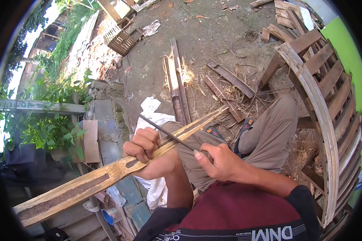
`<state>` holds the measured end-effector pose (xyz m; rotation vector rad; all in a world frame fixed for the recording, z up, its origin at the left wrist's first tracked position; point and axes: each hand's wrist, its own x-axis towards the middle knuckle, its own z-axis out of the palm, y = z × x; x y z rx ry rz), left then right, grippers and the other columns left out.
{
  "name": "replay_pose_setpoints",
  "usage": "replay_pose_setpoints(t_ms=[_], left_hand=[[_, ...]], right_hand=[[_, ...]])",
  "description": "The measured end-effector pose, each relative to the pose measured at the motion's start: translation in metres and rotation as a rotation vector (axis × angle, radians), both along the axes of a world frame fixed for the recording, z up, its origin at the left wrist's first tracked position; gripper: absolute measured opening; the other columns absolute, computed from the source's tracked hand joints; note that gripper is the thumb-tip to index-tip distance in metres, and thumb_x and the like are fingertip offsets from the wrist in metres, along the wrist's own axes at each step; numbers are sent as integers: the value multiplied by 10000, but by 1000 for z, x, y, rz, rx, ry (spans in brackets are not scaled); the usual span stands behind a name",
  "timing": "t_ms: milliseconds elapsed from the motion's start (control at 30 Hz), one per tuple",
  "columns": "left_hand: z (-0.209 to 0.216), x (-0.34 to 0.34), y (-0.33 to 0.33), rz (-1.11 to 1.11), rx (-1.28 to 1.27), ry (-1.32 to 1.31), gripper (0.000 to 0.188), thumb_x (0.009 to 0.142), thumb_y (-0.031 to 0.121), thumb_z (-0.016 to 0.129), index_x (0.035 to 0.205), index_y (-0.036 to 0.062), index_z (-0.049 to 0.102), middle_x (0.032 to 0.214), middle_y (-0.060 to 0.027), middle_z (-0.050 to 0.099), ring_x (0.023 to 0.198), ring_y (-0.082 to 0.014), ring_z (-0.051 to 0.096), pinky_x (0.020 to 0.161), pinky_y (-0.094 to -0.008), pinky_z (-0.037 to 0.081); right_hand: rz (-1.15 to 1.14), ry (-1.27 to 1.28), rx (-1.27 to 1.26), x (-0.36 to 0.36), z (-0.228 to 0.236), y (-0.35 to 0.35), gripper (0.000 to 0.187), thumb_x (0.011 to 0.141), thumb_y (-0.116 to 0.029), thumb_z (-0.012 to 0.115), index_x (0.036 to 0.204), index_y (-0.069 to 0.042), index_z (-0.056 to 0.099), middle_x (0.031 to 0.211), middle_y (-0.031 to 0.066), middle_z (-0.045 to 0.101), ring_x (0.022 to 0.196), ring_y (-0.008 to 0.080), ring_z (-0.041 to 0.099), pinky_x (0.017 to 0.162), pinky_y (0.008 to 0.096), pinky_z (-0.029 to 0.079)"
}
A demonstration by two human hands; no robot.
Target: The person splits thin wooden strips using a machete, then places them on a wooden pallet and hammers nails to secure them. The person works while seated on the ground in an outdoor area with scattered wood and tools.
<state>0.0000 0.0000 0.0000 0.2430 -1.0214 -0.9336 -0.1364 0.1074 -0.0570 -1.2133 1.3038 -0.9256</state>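
Observation:
My left hand [142,150] is wrapped round a long split strip of bamboo [68,190], pale at the edges with dark brown patches. The strip slants across my lap from the lower left up to the middle right. In my right hand [219,162] is a long, thin dark knife [165,130], seen almost edge-on. My thumb lies along it near the handle, which my fingers mostly hide. The blade crosses over the strip just right of my left hand, and its far tip is blurred. I cannot tell whether the blade touches the strip.
Dark split pieces [231,78] and thin shavings lie on the ground ahead. A curved slatted wooden frame [321,100] stands close on my right. White cloth [161,118] lies by my left leg, beside a block wall [102,112] and plants. Farther off is a slatted crate [120,40].

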Motion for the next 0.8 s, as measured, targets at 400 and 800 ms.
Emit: replay_pose_setpoints(t_ms=[400, 800], left_hand=[[1, -1, 5, 52, -27, -26, 450, 1065, 386, 310, 670, 170, 306, 534, 25, 279, 544, -104, 219, 531, -283, 210], [1, 0, -12, 54, -34, -59, 401, 1044, 348, 317, 680, 181, 305, 541, 34, 276, 539, -102, 230, 508, -270, 219]], right_hand=[[-75, 140, 118, -16, -49, -23, 534, 1029, -409, 555, 773, 56, 621, 555, 258, 572, 537, 437, 611, 560, 527, 460], [-125, 218, 227, -29, -152, -28, 550, 1034, -444, 509, 925, 71, 669, 699, 313, 639, 743, 487, 675, 683, 537, 506]])
